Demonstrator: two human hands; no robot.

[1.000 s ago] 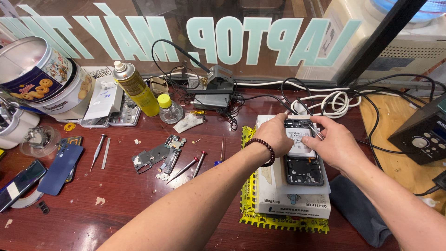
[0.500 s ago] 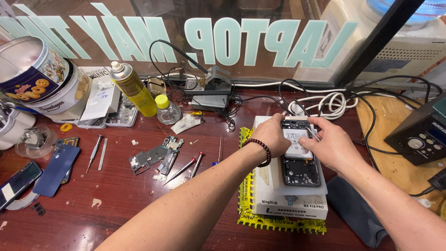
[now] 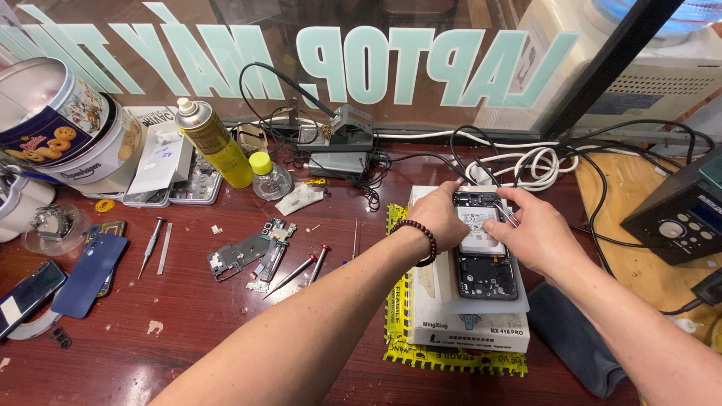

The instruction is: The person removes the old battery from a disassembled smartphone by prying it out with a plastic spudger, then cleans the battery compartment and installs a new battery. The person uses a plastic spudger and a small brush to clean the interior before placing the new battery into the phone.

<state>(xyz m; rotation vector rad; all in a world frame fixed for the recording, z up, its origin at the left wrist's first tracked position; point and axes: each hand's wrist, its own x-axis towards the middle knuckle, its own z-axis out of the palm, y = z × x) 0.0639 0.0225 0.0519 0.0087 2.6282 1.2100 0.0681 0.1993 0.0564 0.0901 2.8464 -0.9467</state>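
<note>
The opened phone (image 3: 481, 248) lay with its back off on a white block (image 3: 470, 316) over a yellow mat (image 3: 398, 301) at the right of the tabletop (image 3: 188, 338); it looked light, stiff and fragile, best gripped by its side edges. The left hand (image 3: 440, 218) had its fingers curled on the upper left corner; the right hand (image 3: 538, 233) pinched thin tweezers (image 3: 508, 214) over the battery.
</note>
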